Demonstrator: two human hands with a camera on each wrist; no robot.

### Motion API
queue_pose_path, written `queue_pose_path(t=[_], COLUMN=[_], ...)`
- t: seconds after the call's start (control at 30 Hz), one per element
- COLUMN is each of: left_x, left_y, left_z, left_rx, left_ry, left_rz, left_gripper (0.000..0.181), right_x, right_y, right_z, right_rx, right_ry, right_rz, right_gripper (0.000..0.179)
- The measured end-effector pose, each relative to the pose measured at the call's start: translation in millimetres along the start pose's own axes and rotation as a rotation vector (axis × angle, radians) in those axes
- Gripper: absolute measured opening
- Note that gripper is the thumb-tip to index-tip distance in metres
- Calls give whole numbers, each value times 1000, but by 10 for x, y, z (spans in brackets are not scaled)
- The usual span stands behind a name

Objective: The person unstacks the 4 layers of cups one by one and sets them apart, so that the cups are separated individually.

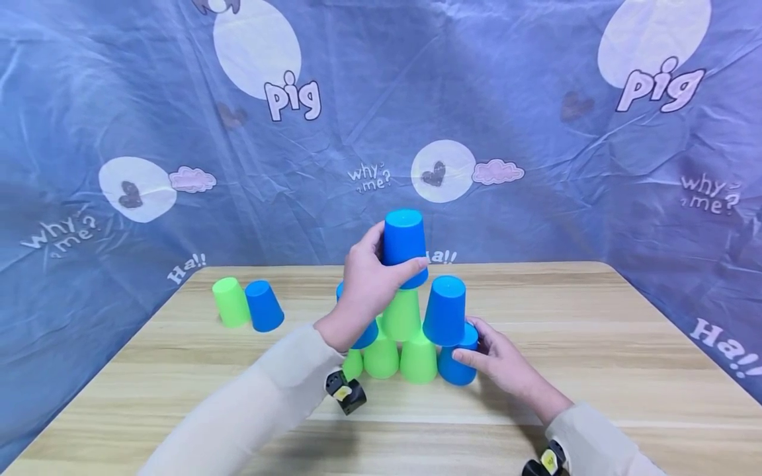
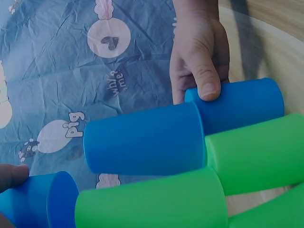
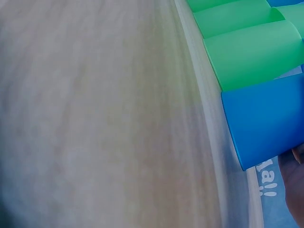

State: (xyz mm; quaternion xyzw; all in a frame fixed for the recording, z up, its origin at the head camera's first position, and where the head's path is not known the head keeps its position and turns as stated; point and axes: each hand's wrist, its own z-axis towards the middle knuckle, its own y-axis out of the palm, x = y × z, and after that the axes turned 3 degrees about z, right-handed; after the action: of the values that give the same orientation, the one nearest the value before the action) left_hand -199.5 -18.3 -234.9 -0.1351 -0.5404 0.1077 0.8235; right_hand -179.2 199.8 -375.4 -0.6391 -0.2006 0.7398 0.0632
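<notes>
My left hand (image 1: 370, 274) holds an upside-down blue cup (image 1: 405, 241), thumb across its near side. Its rim is just above a green cup (image 1: 401, 317) in the middle tier of a cup pyramid; whether they touch I cannot tell. Right of that green cup stands a blue cup (image 1: 444, 311); another blue one (image 1: 364, 336) is partly behind my left wrist. Down at the bottom row's right end, my right hand (image 1: 500, 357) grips a blue cup (image 2: 242, 102), thumb in front. Green cups (image 1: 419, 360) make up the rest of that row.
Left of the pyramid, a green cup (image 1: 231, 302) and a blue cup (image 1: 264, 306) stand upside down side by side on the wooden table (image 1: 595, 344). A blue printed cloth (image 1: 357, 99) hangs behind the table and along its sides.
</notes>
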Motion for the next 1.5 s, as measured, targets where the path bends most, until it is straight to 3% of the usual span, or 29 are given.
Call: queue_pose_path(t=[0.17,0.83,1.5], left_x=[-37,-247,-506], left_y=[-86,-545,-1287], left_z=[-18,20,-95], left_rx=[17,92,210], left_ry=[9,-70,-97], left_rz=[-5,76,288], left_gripper=[58,64,66], right_x=[-6,2,-8], right_y=[4,0,12], right_z=[-8,-13,-13], right_rx=[6,2,-1], right_ry=[11,8,11], right_rz=[-2,10,2], right_gripper=[60,60,59])
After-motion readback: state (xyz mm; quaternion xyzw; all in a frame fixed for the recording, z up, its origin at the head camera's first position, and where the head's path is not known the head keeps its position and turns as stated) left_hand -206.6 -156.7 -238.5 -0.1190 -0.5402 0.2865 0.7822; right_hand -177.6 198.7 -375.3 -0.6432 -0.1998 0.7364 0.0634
